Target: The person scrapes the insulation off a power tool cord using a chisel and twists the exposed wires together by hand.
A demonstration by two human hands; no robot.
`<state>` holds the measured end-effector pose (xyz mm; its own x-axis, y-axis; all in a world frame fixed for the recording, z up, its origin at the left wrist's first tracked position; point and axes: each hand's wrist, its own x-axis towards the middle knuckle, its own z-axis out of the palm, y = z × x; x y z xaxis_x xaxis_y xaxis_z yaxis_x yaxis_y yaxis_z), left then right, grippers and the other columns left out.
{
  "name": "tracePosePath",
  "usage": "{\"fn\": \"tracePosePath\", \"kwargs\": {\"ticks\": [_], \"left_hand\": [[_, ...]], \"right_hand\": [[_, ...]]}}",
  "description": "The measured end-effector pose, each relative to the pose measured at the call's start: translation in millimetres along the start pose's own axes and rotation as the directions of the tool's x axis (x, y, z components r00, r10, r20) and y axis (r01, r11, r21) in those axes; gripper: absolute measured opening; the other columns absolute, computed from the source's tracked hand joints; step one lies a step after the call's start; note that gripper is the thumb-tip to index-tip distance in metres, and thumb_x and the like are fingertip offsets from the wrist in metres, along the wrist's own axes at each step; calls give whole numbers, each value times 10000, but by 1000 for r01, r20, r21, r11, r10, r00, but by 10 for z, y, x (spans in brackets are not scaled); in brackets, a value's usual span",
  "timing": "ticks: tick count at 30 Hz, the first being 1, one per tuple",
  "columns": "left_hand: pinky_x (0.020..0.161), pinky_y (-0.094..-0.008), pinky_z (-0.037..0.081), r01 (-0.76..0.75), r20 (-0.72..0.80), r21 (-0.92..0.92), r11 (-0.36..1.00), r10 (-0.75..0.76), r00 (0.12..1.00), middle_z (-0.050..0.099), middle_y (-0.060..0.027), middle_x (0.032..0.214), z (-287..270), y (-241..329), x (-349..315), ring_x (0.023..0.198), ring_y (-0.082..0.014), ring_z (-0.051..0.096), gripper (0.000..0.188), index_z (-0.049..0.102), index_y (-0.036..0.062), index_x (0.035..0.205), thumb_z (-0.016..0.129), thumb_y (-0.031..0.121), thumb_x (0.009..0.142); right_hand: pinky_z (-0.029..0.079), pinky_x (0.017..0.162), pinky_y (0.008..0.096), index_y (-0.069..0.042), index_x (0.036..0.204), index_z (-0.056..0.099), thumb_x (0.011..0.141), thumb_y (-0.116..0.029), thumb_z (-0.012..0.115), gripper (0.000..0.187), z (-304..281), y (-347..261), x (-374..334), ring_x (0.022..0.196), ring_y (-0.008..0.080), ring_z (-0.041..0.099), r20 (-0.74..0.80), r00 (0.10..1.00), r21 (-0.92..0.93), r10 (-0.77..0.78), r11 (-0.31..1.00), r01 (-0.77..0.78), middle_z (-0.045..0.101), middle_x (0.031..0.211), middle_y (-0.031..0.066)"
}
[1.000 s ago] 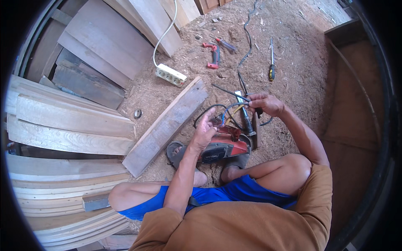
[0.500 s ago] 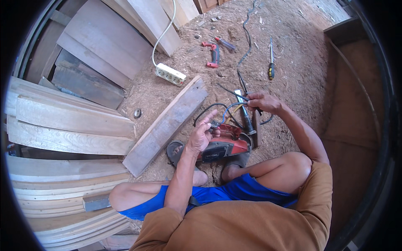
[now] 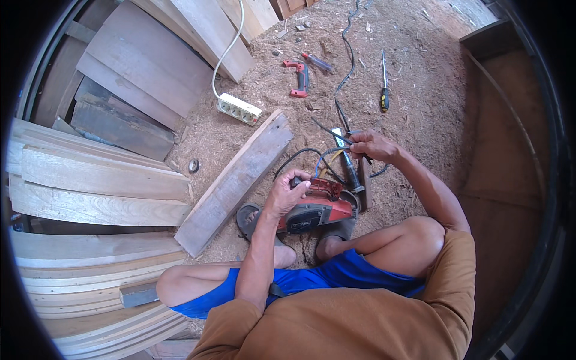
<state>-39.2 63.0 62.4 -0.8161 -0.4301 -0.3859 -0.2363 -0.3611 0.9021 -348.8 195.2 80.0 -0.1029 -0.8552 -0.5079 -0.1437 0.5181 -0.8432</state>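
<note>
My left hand [image 3: 287, 193] is closed round a small dark part, mostly hidden by the fingers, just above a red and black power tool [image 3: 321, 215]. The tool lies between my feet with its red upper housing exposed. From near that hand a thin blue wire [image 3: 317, 168] curves up toward my right hand [image 3: 373, 147], whose fingers pinch the black cable [image 3: 327, 130] and the wire's far end. A chisel [image 3: 350, 168] with a pale blade lies below my right hand, beside a narrow brown wooden strip [image 3: 365, 186].
A rough plank [image 3: 234, 186] lies left of the tool. Beyond are a white power strip [image 3: 239, 109], a red and grey handle shell [image 3: 298, 78], a screwdriver [image 3: 384, 84] and a tape roll [image 3: 194, 165]. Stacked boards [image 3: 102, 174] fill the left; a brown panel [image 3: 504, 180] stands right.
My left hand has drawn its fingers in around the small dark part and come slightly lower. My right hand keeps its pinch; the whole view has shifted a little.
</note>
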Motion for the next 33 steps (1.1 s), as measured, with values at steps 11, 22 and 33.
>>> {"fn": "tracePosePath", "kwargs": {"ticks": [11, 22, 33], "left_hand": [[743, -351, 533, -131, -128, 517, 846, 228, 965, 676, -96, 893, 73, -5, 9, 797, -195, 658, 269, 625, 59, 985, 807, 118, 796], [682, -392, 515, -232, -112, 724, 650, 443, 890, 622, -75, 793, 98, -49, 42, 718, -201, 634, 214, 592, 66, 942, 766, 146, 847], [561, -201, 490, 35, -66, -289, 957, -57, 996, 648, -10, 823, -9, -144, 51, 635, -62, 597, 136, 560, 102, 1000, 680, 69, 945]], "right_hand": [[407, 623, 235, -65, 880, 690, 949, -148, 627, 124, 53, -118, -9, 680, 43, 526, -4, 1000, 94, 28, 995, -28, 620, 733, -53], [443, 675, 247, -60, 910, 718, 942, -146, 637, 122, 52, -55, 12, 718, 67, 580, 25, 999, 151, 21, 988, -24, 679, 781, -21], [499, 769, 339, -33, 1010, 724, 945, -179, 602, 201, 8, -292, -90, 866, 166, 669, 35, 999, -262, -42, 964, 50, 744, 916, 50]]}}
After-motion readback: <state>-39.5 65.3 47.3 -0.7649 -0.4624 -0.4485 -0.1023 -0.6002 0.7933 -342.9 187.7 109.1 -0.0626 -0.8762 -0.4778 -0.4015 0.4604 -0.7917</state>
